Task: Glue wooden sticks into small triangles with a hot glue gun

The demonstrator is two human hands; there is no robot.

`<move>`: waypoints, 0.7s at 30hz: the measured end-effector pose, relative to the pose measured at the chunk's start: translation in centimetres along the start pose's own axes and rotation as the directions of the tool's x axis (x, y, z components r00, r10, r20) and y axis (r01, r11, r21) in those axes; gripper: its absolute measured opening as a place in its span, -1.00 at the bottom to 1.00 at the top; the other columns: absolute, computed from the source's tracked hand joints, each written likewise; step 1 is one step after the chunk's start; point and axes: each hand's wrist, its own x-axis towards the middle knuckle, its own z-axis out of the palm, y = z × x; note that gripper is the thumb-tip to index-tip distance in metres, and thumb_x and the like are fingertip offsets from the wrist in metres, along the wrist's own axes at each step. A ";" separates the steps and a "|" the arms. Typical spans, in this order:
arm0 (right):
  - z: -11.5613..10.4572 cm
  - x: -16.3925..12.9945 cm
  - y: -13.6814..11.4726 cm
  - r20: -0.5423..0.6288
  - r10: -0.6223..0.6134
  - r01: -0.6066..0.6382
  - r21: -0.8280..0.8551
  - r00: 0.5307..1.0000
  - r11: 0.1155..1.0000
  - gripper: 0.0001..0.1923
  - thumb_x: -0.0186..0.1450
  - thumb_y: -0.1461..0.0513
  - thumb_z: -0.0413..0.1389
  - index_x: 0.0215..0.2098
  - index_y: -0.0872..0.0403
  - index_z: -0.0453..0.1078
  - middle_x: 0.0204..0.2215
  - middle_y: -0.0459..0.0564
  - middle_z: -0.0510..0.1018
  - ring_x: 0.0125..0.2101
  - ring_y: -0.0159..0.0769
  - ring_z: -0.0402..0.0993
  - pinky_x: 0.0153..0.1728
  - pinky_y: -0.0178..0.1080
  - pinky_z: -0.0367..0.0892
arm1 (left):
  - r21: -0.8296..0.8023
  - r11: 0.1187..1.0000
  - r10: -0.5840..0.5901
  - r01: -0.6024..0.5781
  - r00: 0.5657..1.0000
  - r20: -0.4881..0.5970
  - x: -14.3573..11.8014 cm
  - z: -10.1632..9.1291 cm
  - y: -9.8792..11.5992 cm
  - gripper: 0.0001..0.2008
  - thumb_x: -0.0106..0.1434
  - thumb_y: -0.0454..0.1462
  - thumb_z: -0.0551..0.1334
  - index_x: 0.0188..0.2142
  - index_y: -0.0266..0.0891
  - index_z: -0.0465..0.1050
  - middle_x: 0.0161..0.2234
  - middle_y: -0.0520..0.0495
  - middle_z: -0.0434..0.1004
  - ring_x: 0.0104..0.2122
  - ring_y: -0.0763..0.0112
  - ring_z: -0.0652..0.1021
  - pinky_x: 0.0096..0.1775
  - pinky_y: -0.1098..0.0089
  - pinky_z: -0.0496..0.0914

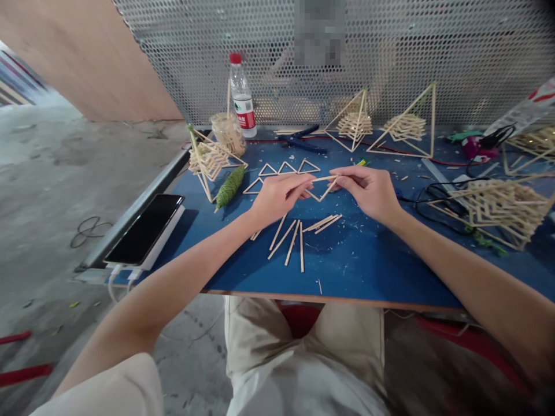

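A small triangle of thin wooden sticks is between my two hands over the blue table. My left hand pinches its left corner, and the fingertips partly cover that corner. At the right corner, my right hand pinches the stick ends between thumb and fingers. Behind my hands lie several finished stick triangles in rows. Loose wooden sticks are fanned out on the table nearer to me. A spindle of green thread rests left of my left hand.
Pyramid stick frames stand along the back by the perforated metal panel. Blue pliers, a jar of sticks and a water bottle are also there. A phone lies left; black cables and stacked stickwork lie right.
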 end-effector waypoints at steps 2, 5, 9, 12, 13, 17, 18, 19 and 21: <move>-0.5 0.0 -0.1 0.029 -0.073 0.076 -0.136 0.997 0.988 -0.75 0.45 -0.04 0.35 -0.05 -0.13 0.75 -0.24 0.00 0.79 -0.22 -0.05 0.75 0.00 0.13 0.65 | 0.040 0.998 0.044 -0.044 0.999 0.001 0.1 -0.2 0.1 -0.70 0.63 -0.31 0.14 0.10 -0.23 0.68 -0.11 -0.13 0.81 -0.29 0.48 0.79 -0.21 0.47 0.70; -1.2 0.1 -0.3 0.109 -0.200 0.224 -0.292 0.974 0.930 -0.78 0.50 -0.05 0.27 -0.09 -0.21 0.74 -0.18 -0.01 0.80 -0.11 -0.02 0.73 0.08 0.14 0.59 | 0.118 0.987 0.112 -0.111 0.994 -0.001 0.3 -0.5 0.2 -0.71 0.65 -0.30 0.14 0.10 -0.21 0.67 -0.13 -0.11 0.81 -0.28 0.50 0.76 -0.14 0.46 0.67; -1.8 0.1 -0.5 0.191 -0.216 0.270 -0.337 0.958 0.902 -0.71 0.51 -0.13 0.22 -0.11 -0.26 0.73 -0.12 -0.04 0.80 -0.06 0.01 0.71 0.12 0.15 0.56 | 0.179 0.974 0.150 -0.142 0.988 -0.031 0.5 -0.8 0.5 -0.74 0.66 -0.26 0.17 0.09 -0.17 0.67 -0.15 -0.08 0.80 -0.30 0.49 0.72 -0.07 0.40 0.64; -1.7 0.0 -0.6 0.186 -0.226 0.280 -0.355 0.956 0.892 -0.69 0.52 -0.14 0.20 -0.11 -0.26 0.74 -0.12 -0.04 0.80 -0.06 0.01 0.71 0.11 0.14 0.56 | 0.176 0.976 0.141 -0.128 0.988 -0.061 0.6 -0.7 0.6 -0.75 0.66 -0.25 0.18 0.07 -0.16 0.68 -0.16 -0.07 0.79 -0.33 0.50 0.70 -0.11 0.41 0.63; -1.6 -0.1 -0.7 0.168 -0.233 0.279 -0.355 0.958 0.892 -0.70 0.52 -0.13 0.21 -0.10 -0.26 0.74 -0.13 -0.04 0.80 -0.06 0.00 0.71 0.11 0.13 0.56 | 0.166 0.979 0.134 -0.120 0.988 -0.072 0.6 -0.7 0.6 -0.75 0.66 -0.25 0.18 0.07 -0.17 0.68 -0.16 -0.07 0.79 -0.35 0.51 0.70 -0.13 0.43 0.62; -0.9 -0.2 -0.5 0.081 -0.203 0.218 -0.265 0.976 0.939 -0.73 0.49 -0.08 0.28 0.01 -0.23 0.74 -0.11 0.00 0.79 -0.11 -0.02 0.72 0.08 0.12 0.59 | 0.116 0.990 0.088 -0.076 0.990 -0.111 0.6 -0.6 0.8 -0.75 0.65 -0.24 0.19 0.06 -0.18 0.68 -0.21 -0.05 0.79 -0.40 0.53 0.69 -0.21 0.46 0.61; -0.7 -0.2 -0.4 0.072 -0.183 0.194 -0.224 0.981 0.955 -0.70 0.49 -0.08 0.29 0.07 -0.22 0.73 -0.08 0.00 0.79 -0.12 -0.03 0.72 0.07 0.12 0.60 | 0.109 0.993 0.057 -0.044 0.991 -0.117 0.6 -0.6 0.9 -0.74 0.65 -0.23 0.19 0.06 -0.18 0.69 -0.22 -0.05 0.79 -0.40 0.51 0.69 -0.21 0.45 0.61; -0.6 -0.2 -0.3 0.069 -0.165 0.175 -0.186 0.984 0.967 -0.67 0.48 -0.08 0.29 0.12 -0.23 0.71 -0.05 0.01 0.78 -0.12 -0.03 0.72 0.06 0.13 0.61 | 0.100 0.995 0.012 0.001 0.993 -0.121 0.6 -0.6 1.0 -0.74 0.64 -0.22 0.19 0.05 -0.19 0.69 -0.22 -0.06 0.79 -0.40 0.50 0.70 -0.21 0.44 0.62; -0.3 -0.2 -0.2 0.071 -0.151 0.159 -0.135 0.986 0.978 -0.60 0.48 -0.08 0.29 0.22 -0.25 0.67 0.00 0.00 0.76 -0.11 -0.04 0.71 0.06 0.13 0.62 | 0.061 0.992 -0.099 0.106 0.989 -0.114 0.6 -0.5 1.1 -0.73 0.63 -0.19 0.20 0.05 -0.21 0.69 -0.20 -0.10 0.80 -0.40 0.48 0.71 -0.22 0.44 0.62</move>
